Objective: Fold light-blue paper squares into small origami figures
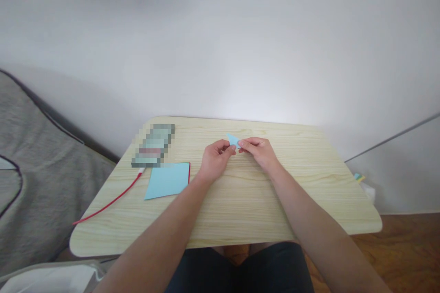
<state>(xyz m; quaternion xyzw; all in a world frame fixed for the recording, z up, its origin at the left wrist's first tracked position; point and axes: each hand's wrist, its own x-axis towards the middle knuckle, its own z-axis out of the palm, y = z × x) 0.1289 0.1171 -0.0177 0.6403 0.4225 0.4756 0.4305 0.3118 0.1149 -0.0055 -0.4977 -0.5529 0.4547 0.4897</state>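
Observation:
Between both hands is a small piece of folded light blue paper [233, 140], with a pointed corner sticking up to the left. My left hand [217, 158] pinches its lower left side between thumb and fingers. On the right side, my right hand [258, 150] grips the same paper with thumb and index finger. The fingers cover much of the paper, so its full shape is hidden. To the left of my left forearm lies a flat light blue sheet [167, 179] with a dark red edge along its right side.
A pixelated phone [153, 145] lies at the table's left, with a red cable [112, 204] running off the left edge. The pale wooden table [240, 210] meets a white wall [220, 46]. Grey fabric [51, 178] is at the left. A white bag [368, 191] sits beyond the right edge.

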